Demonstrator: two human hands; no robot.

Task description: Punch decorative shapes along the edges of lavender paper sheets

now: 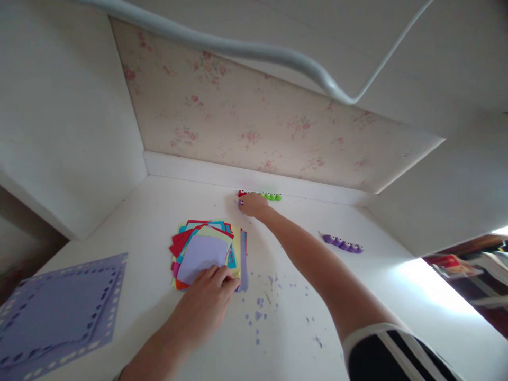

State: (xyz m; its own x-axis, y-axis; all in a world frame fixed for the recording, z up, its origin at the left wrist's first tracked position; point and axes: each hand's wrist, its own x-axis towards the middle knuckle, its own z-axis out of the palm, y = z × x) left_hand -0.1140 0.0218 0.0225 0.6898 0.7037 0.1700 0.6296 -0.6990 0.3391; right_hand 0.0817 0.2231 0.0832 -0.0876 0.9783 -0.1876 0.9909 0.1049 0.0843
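My right hand (254, 205) reaches to the back of the white tabletop, its fingers closed round a small purple caterpillar piece (241, 202) with a googly eye; the rest of it is hidden. Just behind lies a red and green caterpillar figure (273, 196) with eyes along it, partly covered by the hand. My left hand (214, 291) lies at the near edge of a messy stack of coloured paper (184, 241), fingers curled over a pale purple sheet (206, 251) on top. Another purple caterpillar figure (343, 244) lies apart on the right.
Purple sheets with punched borders (51, 317) lie at the left. Small purple paper bits (259, 316) are scattered in front of the stack. A white cable (238, 50) hangs across the top. Flowered wallpaper (250, 121) and white side panels enclose the table; a bookshelf (476, 275) stands right.
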